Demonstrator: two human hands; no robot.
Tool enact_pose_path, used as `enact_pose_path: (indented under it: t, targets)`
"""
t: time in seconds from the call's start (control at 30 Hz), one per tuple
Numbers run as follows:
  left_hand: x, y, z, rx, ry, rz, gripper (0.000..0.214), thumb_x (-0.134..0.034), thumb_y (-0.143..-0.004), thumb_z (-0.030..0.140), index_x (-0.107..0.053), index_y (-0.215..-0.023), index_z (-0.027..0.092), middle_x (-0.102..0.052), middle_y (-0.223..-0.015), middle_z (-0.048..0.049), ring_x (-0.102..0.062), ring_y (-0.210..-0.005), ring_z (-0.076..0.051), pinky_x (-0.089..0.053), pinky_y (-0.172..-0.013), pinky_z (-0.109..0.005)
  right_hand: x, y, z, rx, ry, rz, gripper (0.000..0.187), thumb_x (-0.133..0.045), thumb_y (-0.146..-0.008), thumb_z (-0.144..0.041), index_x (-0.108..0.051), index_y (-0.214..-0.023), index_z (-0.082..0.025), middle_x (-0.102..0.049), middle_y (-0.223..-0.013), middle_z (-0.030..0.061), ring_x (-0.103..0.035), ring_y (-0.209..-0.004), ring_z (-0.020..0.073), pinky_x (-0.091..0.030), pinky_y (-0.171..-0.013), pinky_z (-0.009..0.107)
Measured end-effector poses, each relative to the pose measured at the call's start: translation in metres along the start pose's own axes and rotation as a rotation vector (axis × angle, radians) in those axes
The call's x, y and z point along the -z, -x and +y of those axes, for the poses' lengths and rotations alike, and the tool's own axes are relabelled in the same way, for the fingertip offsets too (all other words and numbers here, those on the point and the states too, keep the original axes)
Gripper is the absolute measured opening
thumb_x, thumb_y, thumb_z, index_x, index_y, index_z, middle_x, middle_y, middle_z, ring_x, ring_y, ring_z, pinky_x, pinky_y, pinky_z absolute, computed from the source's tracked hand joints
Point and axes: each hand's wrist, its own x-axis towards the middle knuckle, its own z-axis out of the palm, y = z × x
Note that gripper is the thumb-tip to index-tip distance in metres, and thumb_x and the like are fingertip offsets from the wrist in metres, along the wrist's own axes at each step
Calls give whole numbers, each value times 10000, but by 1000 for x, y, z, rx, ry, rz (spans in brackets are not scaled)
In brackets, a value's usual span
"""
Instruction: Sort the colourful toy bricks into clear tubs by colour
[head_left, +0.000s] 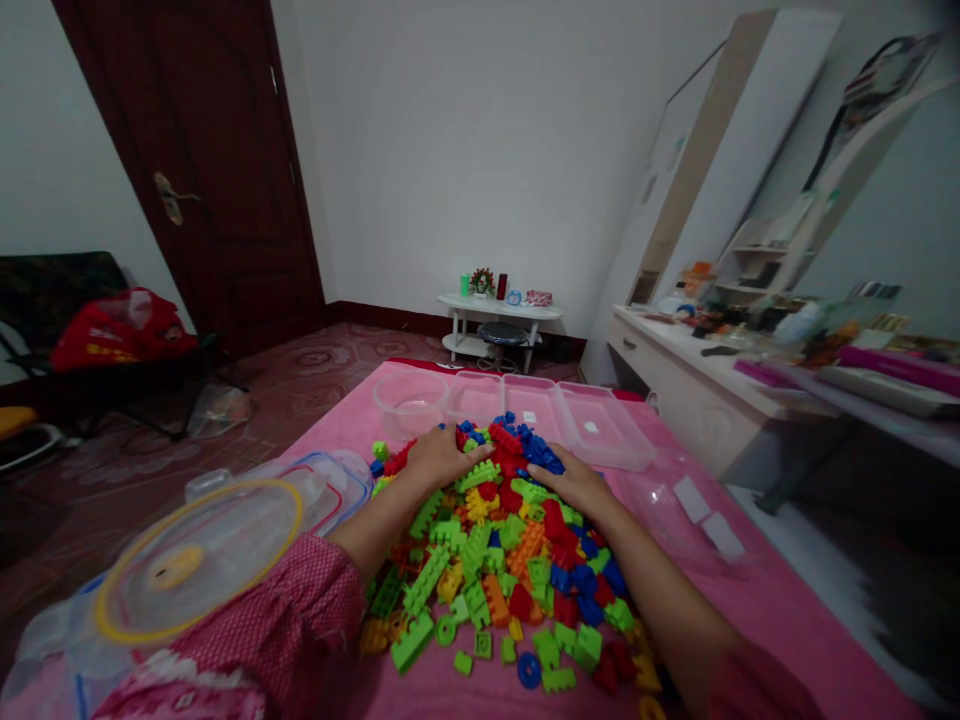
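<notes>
A heap of plastic building bricks (499, 555) in green, red, blue, orange and yellow lies on a pink cloth-covered surface (757, 600). My left hand (442, 455) rests palm down on the far left of the heap, fingers spread over green and red bricks. My right hand (574, 485) lies flat on the far right of the heap beside a clump of blue bricks (536, 450). Neither hand grips a brick. Both forearms stretch across the pile; the left one wears a pink patterned sleeve (300, 610).
Beyond the heap stand a clear round bowl (410, 400) and clear rectangular trays (600, 425). Clear lids, one with a yellow rim (199, 555), lie at the left. A cluttered desk (720, 370) is at the right, a small white table (499, 315) by the far wall, a dark door (202, 170) at left.
</notes>
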Motion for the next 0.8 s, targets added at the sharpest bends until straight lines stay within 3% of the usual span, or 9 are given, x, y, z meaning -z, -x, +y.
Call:
enact_pose_path:
  t: [0.1,0.17,0.3,0.4,0.47,0.57,0.7,0.8]
  targets:
    - [0,0,3,-38,99,-12,802,-464,-678,764,-508,-1263,217,-624,-1194,-122,-590,-1069,-305,-446,-844,-345,-5,-2,-11,93,-217,-121,551,-636,-741,-466,-534,-1243,-263,-674,-1098,17,-612,-1007,242,-453,-895,399]
    - [5,5,4,-73,177,-19,786,-444,-700,760,-511,-1272,225,-621,-1211,-103,-590,-1073,-281,-444,-858,-325,-7,4,-20,179,-299,-136,564,-639,-744,-433,-522,-1263,-243,-630,-1190,35,-577,-1079,242,-424,-949,406]
    - [21,31,6,-195,248,24,655,-387,-772,720,-614,-1146,232,-660,-1134,-67,-604,-1010,-247,-441,-851,-307,8,32,-44,354,-193,-207,622,-665,-721,-460,-521,-1285,-240,-522,-1338,71,-494,-1198,267,-362,-1021,416]
    - [26,56,8,-286,218,73,567,-335,-836,663,-684,-935,228,-692,-948,-58,-606,-923,-234,-432,-820,-317,34,38,-60,441,-101,-348,610,-668,-709,-518,-559,-1258,-274,-590,-1260,57,-563,-1106,270,-433,-937,385]
    - [24,71,10,-335,190,126,513,-377,-840,635,-679,-914,227,-676,-924,-58,-589,-923,-237,-417,-828,-330,47,22,-64,415,-71,-370,463,-596,-778,-515,-630,-1161,-258,-678,-1084,41,-631,-953,234,-479,-827,333]
    - [16,83,12,-365,177,184,420,-481,-818,584,-643,-995,240,-645,-987,-55,-553,-968,-243,-397,-851,-344,49,-31,-54,256,64,-214,309,-506,-859,-417,-701,-932,-189,-705,-850,36,-650,-800,187,-483,-732,278]
    - [11,86,13,-347,213,154,328,-509,-826,526,-620,-964,250,-634,-973,-32,-536,-942,-231,-389,-822,-337,22,-107,-29,122,160,-131,225,-616,-788,-194,-658,-1001,-134,-683,-933,79,-637,-874,196,-481,-779,288]
    - [12,85,13,-321,236,137,294,-529,-818,514,-616,-935,258,-633,-953,-16,-530,-925,-223,-379,-808,-331,-4,-140,-18,78,196,-174,285,-619,-831,-258,-600,-1094,-150,-629,-1071,82,-611,-938,194,-495,-824,353]
